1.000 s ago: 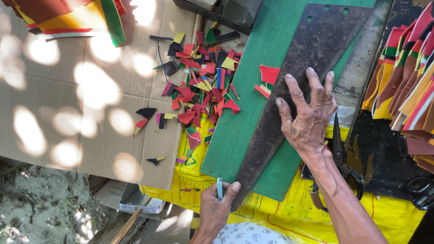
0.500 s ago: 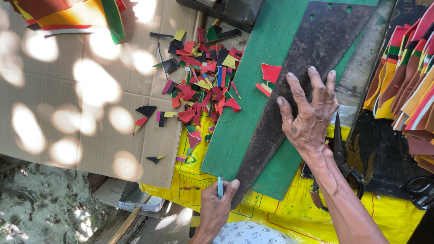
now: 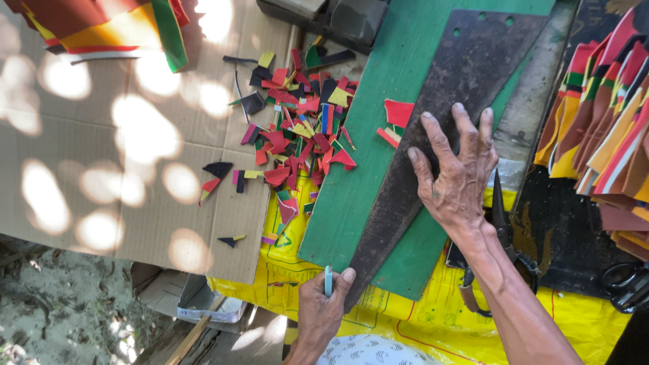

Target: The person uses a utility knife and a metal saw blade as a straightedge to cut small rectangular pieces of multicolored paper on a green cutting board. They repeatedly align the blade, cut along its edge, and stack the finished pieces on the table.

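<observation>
Cardboard (image 3: 122, 155): flattened sheet, largest surface, fills the left half of your view; dappled with sun spots; its lower edge ends above bare ground.
Yellow sheet (image 3: 419, 324): plastic with red and green print, spread under the board at the near edge of your worktop.
Green board (image 3: 378, 155): long painted plank, runs diagonally from top right down toward you; lies over the yellow sheet, its left edge beside the cardboard.
Dark template (image 3: 466, 74): worn, rust-dark triangular plate, laid flat on the green board; wide end at top with small holes, narrow tip pointing down at your left hand.
Stacked pieces (image 3: 608, 115): fanned pile of red, yellow, green and brown cut strips at the right edge, well apart from the template.
Folded cloth (image 3: 108, 27): red, yellow and green bundle in the top left corner, on the cardboard.
Scrap heap (image 3: 304, 128): small offcuts, mostly red with black, yellow and green, scattered along the seam between cardboard and board; a few strays lie farther left.
Right hand (image 3: 460, 176): palm down on the template, fingers (image 3: 436, 138) spread and pressed flat against the plate; wrist crosses the board's right edge.
Scissors (image 3: 503, 236): dark pair, lying just right of your right wrist, blade pointing up.
Left hand (image 3: 321, 307): at the near edge, just beside the template's tip; thumb and fingers pressed together, pinching the cutter.
Cutter (image 3: 328, 280): thin pale-blue blade tool, upright in your left hand, its top close to the template's lower left edge; cannot tell whether it touches.
</observation>
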